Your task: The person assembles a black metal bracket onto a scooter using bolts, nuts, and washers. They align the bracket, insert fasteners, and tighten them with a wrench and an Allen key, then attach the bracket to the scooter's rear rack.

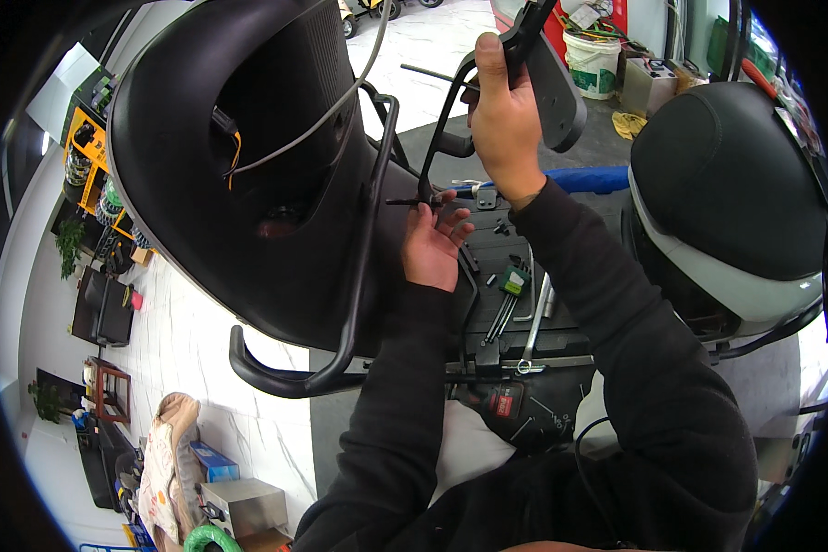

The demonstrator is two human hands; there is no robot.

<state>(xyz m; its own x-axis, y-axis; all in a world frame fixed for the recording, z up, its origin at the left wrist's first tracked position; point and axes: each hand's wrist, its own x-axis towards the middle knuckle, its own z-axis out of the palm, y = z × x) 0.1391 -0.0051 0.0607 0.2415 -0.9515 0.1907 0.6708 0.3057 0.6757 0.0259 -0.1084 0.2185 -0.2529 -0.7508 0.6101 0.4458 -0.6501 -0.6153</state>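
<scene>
My right hand is wrapped round a black metal tube bracket, which is held up over the scooter's footboard. A flat dark pad is beside that hand, at the bracket's right side. My left hand is at the bracket's lower end, thumb and forefinger on a black bolt that sticks out to the left, its other fingers loosely curled. A second thin rod juts left higher up. Black tubular guard bars run beside the scooter's front panel, left of my hands.
On the footboard lie a green-holder hex key set, a combination wrench and small bolts. A grey cable and loose connector hang at the panel. The seat is at right; a blue roll lies behind.
</scene>
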